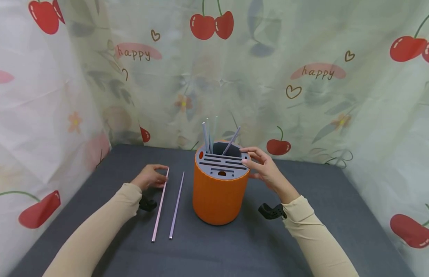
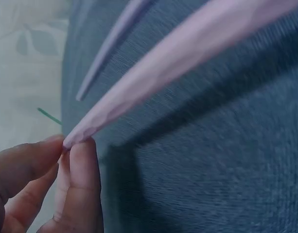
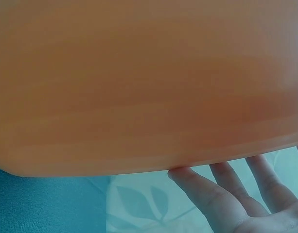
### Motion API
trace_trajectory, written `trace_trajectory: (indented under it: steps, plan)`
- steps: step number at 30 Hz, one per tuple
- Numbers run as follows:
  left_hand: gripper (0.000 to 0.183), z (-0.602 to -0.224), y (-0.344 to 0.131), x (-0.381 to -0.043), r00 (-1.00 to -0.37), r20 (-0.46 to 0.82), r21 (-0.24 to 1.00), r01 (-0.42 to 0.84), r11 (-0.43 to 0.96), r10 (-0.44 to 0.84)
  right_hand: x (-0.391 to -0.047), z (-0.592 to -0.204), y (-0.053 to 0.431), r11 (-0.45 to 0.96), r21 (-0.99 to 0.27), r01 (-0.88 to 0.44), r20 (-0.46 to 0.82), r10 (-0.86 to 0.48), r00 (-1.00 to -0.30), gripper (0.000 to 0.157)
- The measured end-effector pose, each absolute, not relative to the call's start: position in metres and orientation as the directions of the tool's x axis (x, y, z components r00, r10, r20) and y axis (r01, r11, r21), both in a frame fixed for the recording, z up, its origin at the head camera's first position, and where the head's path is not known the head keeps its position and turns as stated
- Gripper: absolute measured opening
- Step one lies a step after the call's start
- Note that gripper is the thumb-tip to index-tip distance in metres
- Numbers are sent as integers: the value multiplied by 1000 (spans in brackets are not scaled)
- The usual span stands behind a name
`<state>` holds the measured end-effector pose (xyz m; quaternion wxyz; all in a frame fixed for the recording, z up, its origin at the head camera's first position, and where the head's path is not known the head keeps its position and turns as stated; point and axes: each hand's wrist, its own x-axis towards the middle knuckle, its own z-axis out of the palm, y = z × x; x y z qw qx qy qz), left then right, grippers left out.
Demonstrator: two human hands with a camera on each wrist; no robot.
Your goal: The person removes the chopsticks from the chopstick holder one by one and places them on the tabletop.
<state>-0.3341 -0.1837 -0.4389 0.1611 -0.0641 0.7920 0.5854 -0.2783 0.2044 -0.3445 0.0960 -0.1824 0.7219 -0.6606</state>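
Observation:
My left hand [image 1: 151, 177] pinches the thin far end of a pink chopstick [image 1: 160, 207] between thumb and fingers. In the left wrist view the chopstick [image 2: 153, 73] slants up and away from the fingertips, with its shadow on the cloth. A lilac chopstick [image 1: 177, 206] lies beside it on the right. An orange round utensil holder [image 1: 217, 200] with a grey slotted top [image 1: 214, 173] stands upright. On its right rim rests my right hand [image 1: 266, 169], fingers spread and fairly straight; in the right wrist view the fingertips [image 3: 180, 173] touch the orange wall.
Several chopsticks [image 1: 206, 138] stand in the holder's back opening, and a lilac one [image 1: 231, 140] leans right. Dark grey cloth [image 1: 200, 254] covers the table. Printed curtains [image 1: 214, 77] hang behind and at both sides.

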Motion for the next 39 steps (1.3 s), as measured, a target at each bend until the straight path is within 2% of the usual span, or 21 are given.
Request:
trace_trajectory:
  steps: [12, 20, 33, 39]
  plan:
    - [56, -452, -180, -337, -935, -349, 867, -295, 402, 65, -278, -344, 205, 56, -989, -137, 103, -397, -912, 32]
    - [63, -452, -178, -341, -928, -371, 831, -311, 461, 42, -279, -344, 204, 57, -988, -143, 108, -401, -910, 33]
    - [63, -450, -178, -340, -928, -371, 827, -310, 470, 40, -280, -346, 205, 64, -988, -139, 103, -393, -914, 32]
    - [57, -443, -182, -337, -927, -364, 852, -290, 436, 94, -280, -345, 204, 54, -989, -138, 106, -397, -912, 31]
